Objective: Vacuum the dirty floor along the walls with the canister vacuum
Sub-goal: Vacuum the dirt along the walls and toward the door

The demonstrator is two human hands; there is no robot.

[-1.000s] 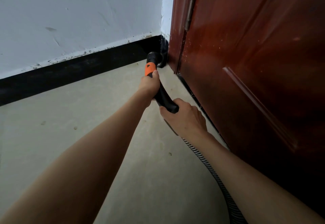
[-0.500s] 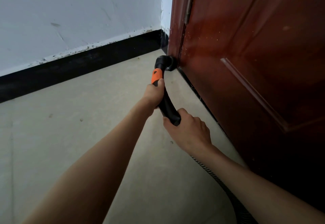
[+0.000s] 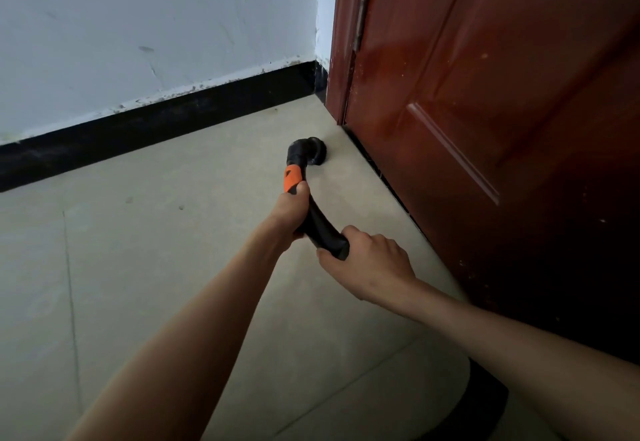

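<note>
A black curved vacuum wand (image 3: 320, 225) with an orange band (image 3: 292, 177) ends in a round black brush nozzle (image 3: 313, 153) that rests on the beige floor (image 3: 173, 267), a short way out from the door's bottom edge. My left hand (image 3: 291, 212) grips the wand just below the orange band. My right hand (image 3: 367, 260) holds the wand's rear end. The hose behind it is hidden by my right arm; a dark shape (image 3: 481, 402) lies under that arm.
A red-brown wooden door (image 3: 485, 111) stands along the right, with a dark gap at its foot. A white wall (image 3: 156, 24) with a black baseboard (image 3: 156, 125) runs along the back to the corner. The floor carries small specks and tile seams.
The nozzle has come back out of the corner by the door hinge and along the door's foot toward me. Both hands kept their grip on the wand.
</note>
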